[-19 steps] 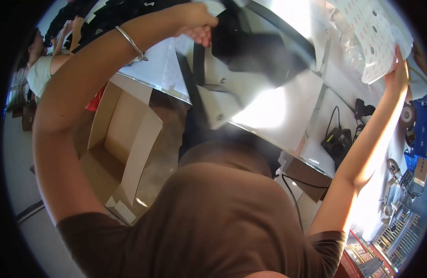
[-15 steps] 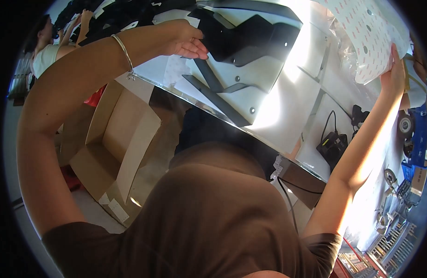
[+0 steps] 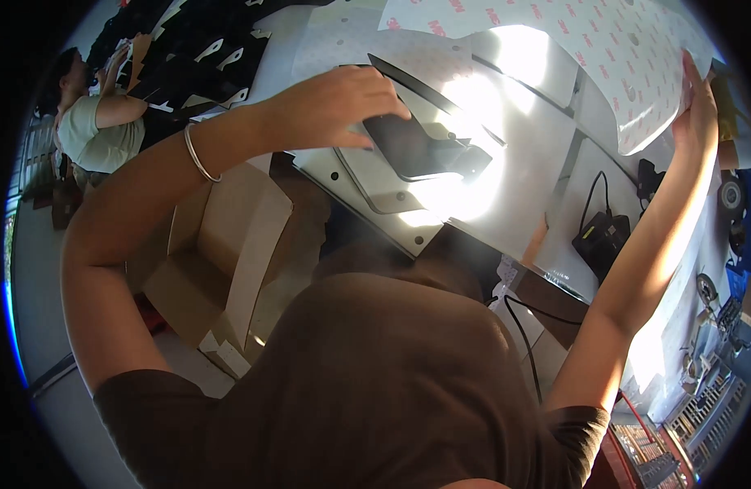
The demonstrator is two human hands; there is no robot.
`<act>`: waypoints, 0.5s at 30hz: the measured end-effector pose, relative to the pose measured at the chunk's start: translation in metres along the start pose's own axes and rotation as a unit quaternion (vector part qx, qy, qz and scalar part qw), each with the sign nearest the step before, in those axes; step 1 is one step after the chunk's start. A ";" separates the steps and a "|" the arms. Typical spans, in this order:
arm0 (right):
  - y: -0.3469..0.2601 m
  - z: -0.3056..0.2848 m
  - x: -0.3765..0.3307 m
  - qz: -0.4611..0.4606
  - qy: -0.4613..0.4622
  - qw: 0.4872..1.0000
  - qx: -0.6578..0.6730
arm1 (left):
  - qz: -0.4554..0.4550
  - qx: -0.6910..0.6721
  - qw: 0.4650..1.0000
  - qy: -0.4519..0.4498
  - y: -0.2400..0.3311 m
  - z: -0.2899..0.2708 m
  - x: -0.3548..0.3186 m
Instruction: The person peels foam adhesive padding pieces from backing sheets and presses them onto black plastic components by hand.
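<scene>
My left hand (image 3: 343, 106) is over the table with its thumb and fingers apart, right beside a shiny dark flat piece (image 3: 416, 151). Whether its fingertips touch that piece I cannot tell. Beneath lies a pale flat panel (image 3: 351, 193) with small round holes, its corner overhanging the table's near edge. A narrow dark strip (image 3: 428, 90) rests farther back. At the far right my right hand (image 3: 695, 110) grips the edge of a large white sheet (image 3: 591, 49) with red print and round holes. The sheet is raised and curved, and glare washes out part of the panel.
An open cardboard box (image 3: 220, 244) stands below the table at left. A black charger-like device (image 3: 603, 240) with a cable lies on the table at right. Many black cut pieces (image 3: 196, 61) are heaped at the far left, near another person (image 3: 102, 122) at work.
The white sheet now reaches farther left over the table, still in my right hand. My left hand has moved right and lower, its fingers spreading. The dark pieces and panel below lie differently.
</scene>
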State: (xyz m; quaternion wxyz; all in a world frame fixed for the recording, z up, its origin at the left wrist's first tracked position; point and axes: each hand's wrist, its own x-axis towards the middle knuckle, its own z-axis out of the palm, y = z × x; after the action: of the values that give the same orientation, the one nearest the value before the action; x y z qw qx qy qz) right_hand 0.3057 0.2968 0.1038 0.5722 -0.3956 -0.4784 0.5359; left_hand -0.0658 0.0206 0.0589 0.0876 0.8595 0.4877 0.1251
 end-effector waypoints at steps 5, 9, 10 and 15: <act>0.010 0.002 -0.008 0.010 0.024 0.998 -0.061 | 0.147 0.037 0.978 -0.142 -0.001 0.038 0.006; 0.009 -0.008 -0.024 0.026 -0.068 0.997 -0.041 | 0.068 0.063 0.994 -0.055 0.023 0.038 0.007; 0.020 0.020 -0.042 0.021 -0.069 0.997 -0.031 | 0.073 0.073 0.994 -0.046 0.022 0.046 0.005; 0.078 0.106 -0.084 0.052 -0.088 0.993 0.053 | 0.045 -0.020 0.995 0.091 0.060 0.042 -0.009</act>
State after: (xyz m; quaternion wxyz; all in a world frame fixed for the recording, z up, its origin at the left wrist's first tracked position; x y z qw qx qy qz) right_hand 0.1871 0.2159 0.0425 0.5196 -0.3402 -0.4763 0.6224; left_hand -0.0086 -0.0187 0.0344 0.0543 0.8637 0.4519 0.2164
